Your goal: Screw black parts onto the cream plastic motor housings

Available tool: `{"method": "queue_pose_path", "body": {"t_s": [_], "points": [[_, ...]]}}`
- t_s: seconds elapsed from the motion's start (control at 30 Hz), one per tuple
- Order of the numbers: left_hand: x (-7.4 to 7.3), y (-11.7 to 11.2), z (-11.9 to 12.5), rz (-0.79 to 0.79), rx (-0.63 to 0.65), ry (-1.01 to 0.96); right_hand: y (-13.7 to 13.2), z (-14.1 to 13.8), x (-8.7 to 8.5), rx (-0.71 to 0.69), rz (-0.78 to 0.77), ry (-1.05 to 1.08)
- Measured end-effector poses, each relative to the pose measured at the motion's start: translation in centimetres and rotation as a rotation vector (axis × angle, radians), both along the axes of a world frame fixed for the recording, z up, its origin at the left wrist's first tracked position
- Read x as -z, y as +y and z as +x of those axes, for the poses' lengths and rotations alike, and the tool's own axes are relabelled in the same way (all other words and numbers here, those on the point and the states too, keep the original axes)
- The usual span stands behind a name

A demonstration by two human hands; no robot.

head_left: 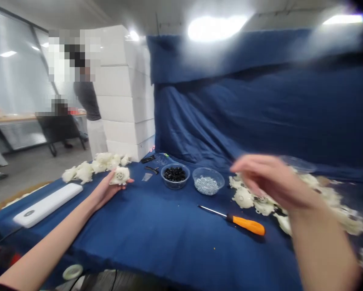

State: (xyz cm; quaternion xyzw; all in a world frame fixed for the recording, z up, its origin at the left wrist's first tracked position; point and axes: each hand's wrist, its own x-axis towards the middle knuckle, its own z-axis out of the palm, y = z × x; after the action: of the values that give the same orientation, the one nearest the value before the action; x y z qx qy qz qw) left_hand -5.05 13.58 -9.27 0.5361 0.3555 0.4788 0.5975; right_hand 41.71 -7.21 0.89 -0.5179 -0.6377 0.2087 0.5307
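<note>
My left hand [107, 186] is closed around a white moulded plastic part [121, 176], whose round, detailed face is turned toward me. My right hand [264, 178] hangs over a pile of similar white plastic parts [243, 198] on the right, a little blurred by motion. Its fingers reach left with the thumb apart below them, and I see nothing held between them. Just left of that hand stands a clear bowl of small silver screws [207, 184]. Beside it is a clear bowl of small black pieces [174, 174]. A screwdriver with an orange handle [248, 225] lies in front of the bowls.
More white parts [85, 171] lie at the table's left edge, behind a long white device [49, 204] with a cable. Small black items [151, 169] lie near the bowls. Stacked white boxes [117, 81] and a blue curtain [260, 113] stand behind. A person [88, 99] stands at far left.
</note>
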Motion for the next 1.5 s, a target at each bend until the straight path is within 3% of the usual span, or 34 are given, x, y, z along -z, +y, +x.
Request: {"method": "queue_pose_path", "body": {"t_s": [0.07,0.13,0.23,0.3,0.4,0.5,0.63,0.73,1.0,1.23,1.5], "points": [[-0.6,-0.5,1.6,-0.006,0.083,0.025,2.0,-1.7,1.5,-0.025,-0.079,0.010],[-1.3,-1.3,4.1,-0.034,0.220,0.076,4.1,-3.2,3.8,0.051,-0.055,0.001],[-2.3,-3.2,9.4,-0.075,0.446,0.120,5.8,-4.8,7.0,0.149,0.031,-0.066],[-2.5,-4.5,13.2,-0.186,0.632,0.064,5.9,-5.4,8.6,0.171,0.081,-0.167],[-1.8,-5.8,17.8,-0.309,0.762,-0.095,5.6,-6.1,10.0,0.182,0.148,-0.318],[0.2,-6.2,20.0,-0.403,0.760,-0.231,5.7,-6.6,10.8,0.204,0.178,-0.400],[3.1,-6.1,19.9,-0.512,0.727,-0.255,6.0,-7.2,11.4,0.239,0.150,-0.381],[3.9,-6.2,19.4,-0.496,0.701,-0.247,6.1,-7.6,11.8,0.242,0.122,-0.319],[1.7,-7.4,19.4,-0.474,0.696,-0.227,6.0,-7.4,12.5,0.173,0.143,-0.186],[2.2,-7.3,19.4,-0.426,0.685,-0.271,5.6,-7.4,13.0,0.077,0.258,-0.181],[1.1,-7.9,19.3,-0.408,0.747,-0.308,5.9,-7.4,13.3,0.018,0.395,-0.223]]}}
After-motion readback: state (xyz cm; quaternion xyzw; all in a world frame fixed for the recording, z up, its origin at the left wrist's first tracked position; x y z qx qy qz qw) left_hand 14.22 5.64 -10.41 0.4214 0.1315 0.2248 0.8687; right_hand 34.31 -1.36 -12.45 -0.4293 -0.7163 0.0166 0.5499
